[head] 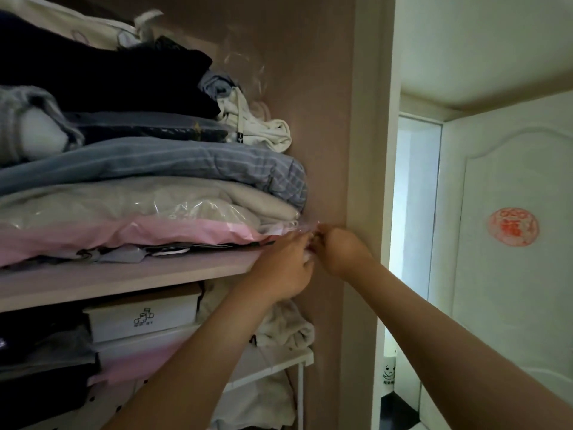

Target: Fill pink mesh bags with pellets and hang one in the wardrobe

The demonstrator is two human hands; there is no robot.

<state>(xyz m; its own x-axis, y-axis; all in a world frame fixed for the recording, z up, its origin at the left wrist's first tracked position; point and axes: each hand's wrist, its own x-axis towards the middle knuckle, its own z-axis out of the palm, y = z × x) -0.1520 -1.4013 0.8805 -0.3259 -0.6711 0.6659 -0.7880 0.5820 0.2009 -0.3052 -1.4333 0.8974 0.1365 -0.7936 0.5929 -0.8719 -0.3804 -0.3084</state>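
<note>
Both my hands reach into the wardrobe at the right end of the wooden shelf (pixel 124 276). My left hand (pixel 283 268) and my right hand (pixel 339 251) meet against the inner side wall (pixel 316 119), fingers pinched together. Between them shows only a sliver of the pink mesh bag (pixel 310 243); most of it is hidden by my fingers. A thin pink bit sticks up above my right hand's fingertips. Whether the bag holds pellets is hidden.
Folded clothes and bedding are stacked high on the shelf, with a pink bagged bundle (pixel 124 235) at the bottom. Boxes (pixel 142 318) and cloth sit on the lower shelves. The wardrobe's pale frame (pixel 375 150) stands right of my hands, then a white door (pixel 511 243).
</note>
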